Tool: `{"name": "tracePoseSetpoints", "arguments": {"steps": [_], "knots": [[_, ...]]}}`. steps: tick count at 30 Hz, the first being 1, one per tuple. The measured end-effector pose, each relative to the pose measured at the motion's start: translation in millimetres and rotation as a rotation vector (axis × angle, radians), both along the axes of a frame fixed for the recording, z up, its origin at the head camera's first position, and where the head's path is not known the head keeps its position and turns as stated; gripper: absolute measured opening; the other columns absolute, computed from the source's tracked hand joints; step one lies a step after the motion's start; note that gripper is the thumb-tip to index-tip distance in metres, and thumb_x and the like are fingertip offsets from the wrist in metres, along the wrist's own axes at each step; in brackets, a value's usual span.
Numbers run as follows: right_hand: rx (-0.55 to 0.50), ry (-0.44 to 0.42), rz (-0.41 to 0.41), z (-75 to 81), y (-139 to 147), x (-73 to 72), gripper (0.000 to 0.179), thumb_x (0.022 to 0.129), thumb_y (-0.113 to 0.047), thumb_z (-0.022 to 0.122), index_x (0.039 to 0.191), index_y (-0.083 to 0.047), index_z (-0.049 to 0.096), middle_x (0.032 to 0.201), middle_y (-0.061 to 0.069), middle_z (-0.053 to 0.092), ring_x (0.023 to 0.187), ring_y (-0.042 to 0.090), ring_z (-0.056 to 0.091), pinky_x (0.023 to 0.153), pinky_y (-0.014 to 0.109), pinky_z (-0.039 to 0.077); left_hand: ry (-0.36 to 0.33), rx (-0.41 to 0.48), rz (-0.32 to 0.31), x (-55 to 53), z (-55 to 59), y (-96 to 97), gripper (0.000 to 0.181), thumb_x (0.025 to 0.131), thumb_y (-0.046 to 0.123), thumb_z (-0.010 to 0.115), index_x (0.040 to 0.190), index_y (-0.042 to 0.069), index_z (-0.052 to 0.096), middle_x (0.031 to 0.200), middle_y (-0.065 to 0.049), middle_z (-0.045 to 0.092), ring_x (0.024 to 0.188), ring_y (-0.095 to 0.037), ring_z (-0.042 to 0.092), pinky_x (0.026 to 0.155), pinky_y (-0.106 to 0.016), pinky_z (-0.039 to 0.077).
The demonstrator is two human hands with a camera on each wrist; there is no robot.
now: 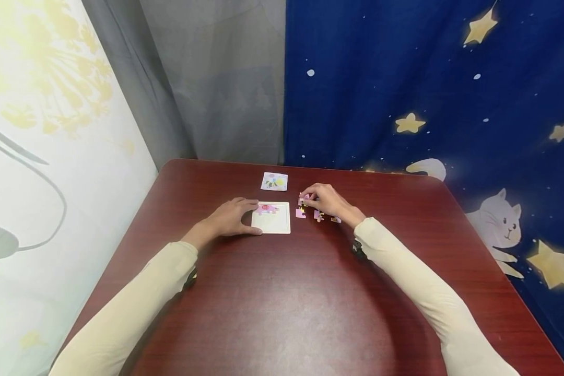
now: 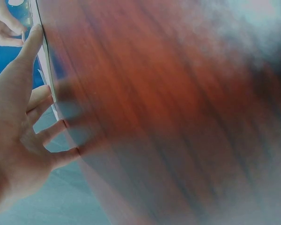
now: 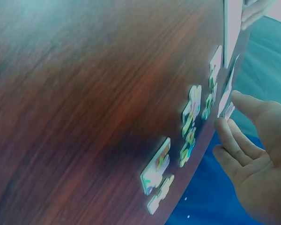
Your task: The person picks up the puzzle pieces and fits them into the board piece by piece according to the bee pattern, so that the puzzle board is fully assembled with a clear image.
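Observation:
A white puzzle board lies flat on the table, with pink joined pieces along its top left. My left hand rests at the board's left side, thumb at the lower corner and fingertips by the upper one; in the left wrist view its fingers are spread and fairly straight. To the right of the board, my right hand pinches a small puzzle piece between thumb and fingertips, just above the table. Loose pink and yellow pieces lie beneath and near this hand, partly hidden by it.
A small picture card lies behind the board. The dark red table reaches back to a grey curtain and a blue star-patterned curtain. A pale wall stands on the left.

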State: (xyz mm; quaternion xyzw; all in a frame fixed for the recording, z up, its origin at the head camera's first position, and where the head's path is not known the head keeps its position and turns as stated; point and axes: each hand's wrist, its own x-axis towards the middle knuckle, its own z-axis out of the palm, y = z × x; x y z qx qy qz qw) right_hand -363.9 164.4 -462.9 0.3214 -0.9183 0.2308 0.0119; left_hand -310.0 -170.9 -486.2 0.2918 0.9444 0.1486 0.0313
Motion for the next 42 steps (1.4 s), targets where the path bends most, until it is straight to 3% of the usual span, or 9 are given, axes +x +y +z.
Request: {"name": "tracePoseSetpoints", "arguments": {"steps": [16,25,33,42], "knots": [[-0.002,-0.005,0.038,-4.5,-21.7,7.6,0.019,0.097,-0.016,0.076,0.114,-0.01,0.08,0.111,0.007,0.075,0.095,0.018,0.065,0.087,0.034,0.055,0.01,0.018,-0.007,4.4,3.0,0.4,0.094,0.081,0.065,0.079,0.149,0.005,0.056,0.158,-0.01,0.049,0.146,-0.037,0.041,0.116,-0.058,0.035],[-0.038,-0.051,0.042,-5.8,-35.8,14.2,0.026,0.097,-0.016,0.076,0.121,-0.006,0.077,0.108,0.012,0.072,0.09,0.021,0.067,0.079,0.032,0.055,0.01,0.015,0.003,5.4,2.7,0.9,0.094,0.081,0.067,0.079,0.15,0.006,0.056,0.159,-0.009,0.049,0.146,-0.037,0.041,0.117,-0.057,0.035],[-0.048,0.0,0.103,-9.1,-48.3,16.3,0.025,0.094,-0.011,0.079,0.118,-0.003,0.078,0.11,0.012,0.075,0.096,0.023,0.067,0.085,0.035,0.056,0.016,0.015,0.002,5.9,1.7,0.4,0.094,0.082,0.067,0.079,0.149,0.006,0.057,0.158,-0.01,0.049,0.146,-0.037,0.042,0.116,-0.057,0.036],[-0.014,-0.024,0.081,-10.9,-56.7,19.4,0.022,0.097,-0.015,0.075,0.117,-0.007,0.079,0.112,0.008,0.074,0.098,0.018,0.063,0.087,0.032,0.054,0.009,0.006,0.005,6.0,2.2,0.0,0.094,0.081,0.068,0.078,0.15,0.007,0.056,0.158,-0.009,0.049,0.146,-0.035,0.042,0.117,-0.057,0.035]]}}
